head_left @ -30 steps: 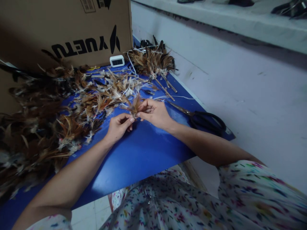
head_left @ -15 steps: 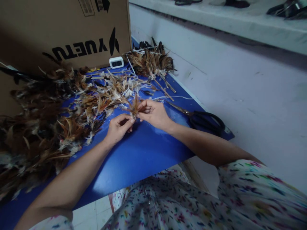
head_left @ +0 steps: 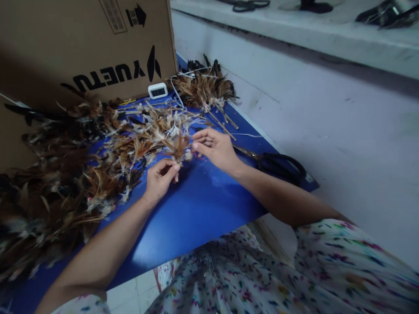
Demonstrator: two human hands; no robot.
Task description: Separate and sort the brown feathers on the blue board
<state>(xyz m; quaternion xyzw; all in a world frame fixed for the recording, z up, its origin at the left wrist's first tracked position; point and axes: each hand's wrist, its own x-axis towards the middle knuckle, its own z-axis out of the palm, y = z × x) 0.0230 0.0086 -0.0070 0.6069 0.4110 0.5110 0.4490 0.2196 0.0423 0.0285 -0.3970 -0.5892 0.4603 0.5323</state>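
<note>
My left hand (head_left: 161, 181) pinches a small bunch of brown feathers (head_left: 179, 147) by its pale base, between thumb and fingertips. The tips fan upward and away from me. Just right of it is my right hand (head_left: 216, 150), apart from the bunch, its thumb and fingers slightly parted with nothing visible between them. Below the right fingertips some thin red strands (head_left: 200, 156) show on the blue tabletop (head_left: 183, 218). Loose brown and white feathers (head_left: 140, 141) are spread beyond my left hand.
Black-handled scissors (head_left: 281, 165) lie right of my right hand. Darker feathers (head_left: 49, 187) are heaped at left. A tied feather bundle (head_left: 206, 85) with sticks rests at the back, beside a small white digital clock (head_left: 158, 90) and a cardboard box (head_left: 98, 48). A wall (head_left: 327, 126) borders the right.
My right hand has drawn away from the feather bunch to the right, its fingers parting. My left hand keeps hold of the bunch and has shifted slightly. The view has tilted a little.
</note>
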